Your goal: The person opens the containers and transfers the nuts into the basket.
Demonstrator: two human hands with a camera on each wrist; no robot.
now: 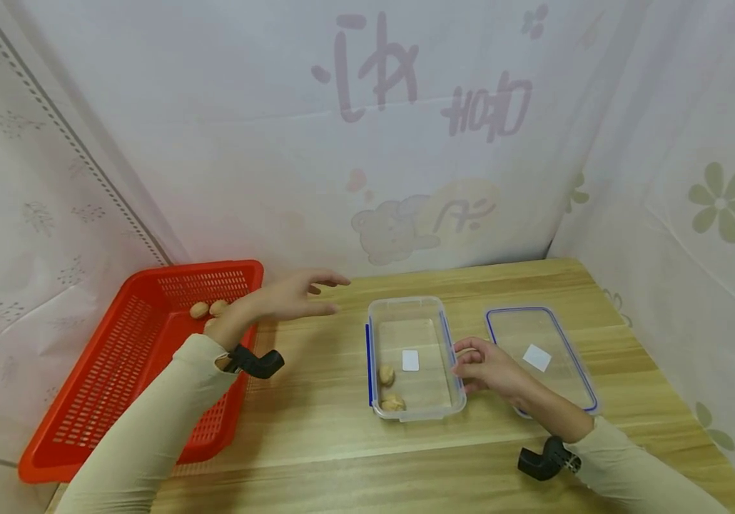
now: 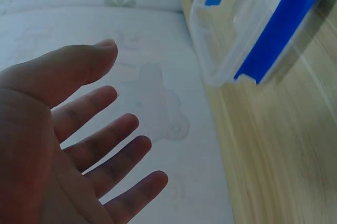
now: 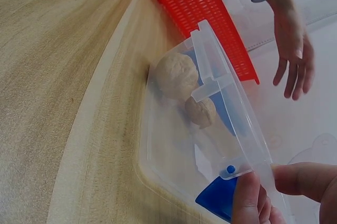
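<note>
A clear plastic food container with blue side clips stands without its lid on the table. Two walnuts lie inside it, at the near left corner in the head view. My right hand holds the container's right wall, the thumb and fingers pinching it at the rim. Between the container and a red basket, my left hand hovers with fingers spread and nothing in it; its palm faces the left wrist camera. Several walnuts sit at the basket's far end, partly hidden by the left wrist.
A clear lid with a blue seal lies on the table to the right of the container, partly under the right forearm. White patterned cloth hangs behind the table and at both sides.
</note>
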